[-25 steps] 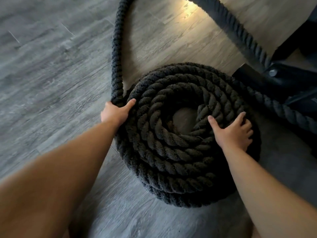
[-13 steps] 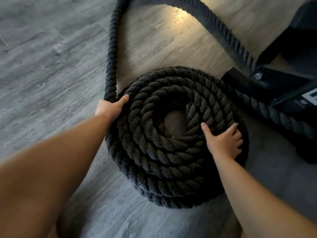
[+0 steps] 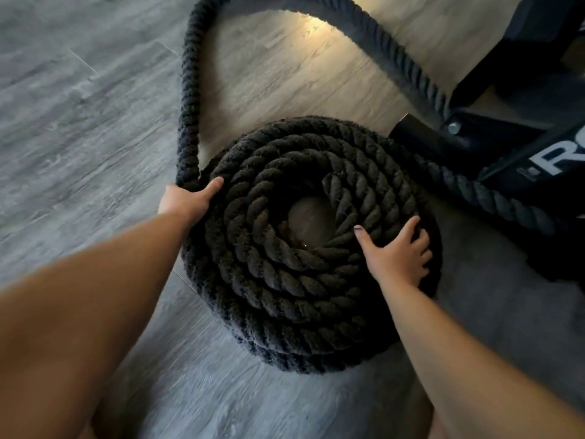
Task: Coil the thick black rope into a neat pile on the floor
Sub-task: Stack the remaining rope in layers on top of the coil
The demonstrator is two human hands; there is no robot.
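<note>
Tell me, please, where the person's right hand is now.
In the head view, the right hand rests with fingers spread on top of the rope coil, on its right side, just right of the open centre.

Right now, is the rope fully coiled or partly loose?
Partly loose. Most of the rope sits in a stacked coil, but a long loop runs from the left hand to the frame.

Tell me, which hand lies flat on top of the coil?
The right hand, fingers spread on the coil; the left hand instead grips the rope at the coil's left edge.
</note>
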